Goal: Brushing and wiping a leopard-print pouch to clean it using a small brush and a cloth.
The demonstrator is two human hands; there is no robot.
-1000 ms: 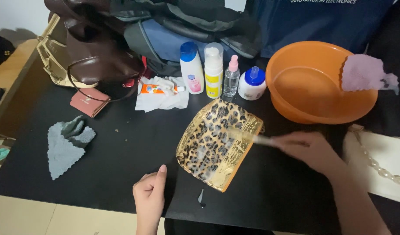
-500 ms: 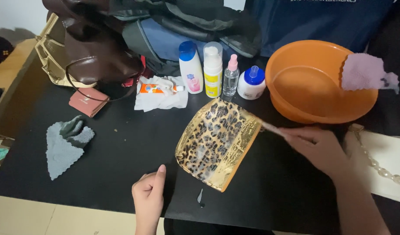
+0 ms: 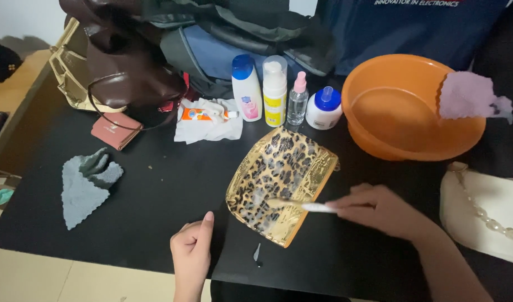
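Right hand (image 3: 385,210) fingers pinch a toothbrush (image 3: 301,205) lying across the leopard-print pouch (image 3: 281,182)

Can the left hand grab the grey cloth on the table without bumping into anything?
Probably yes. The left hand rests on the black table, and only bare tabletop lies between it and the grey cloth. The leopard-print pouch sits on its other side.
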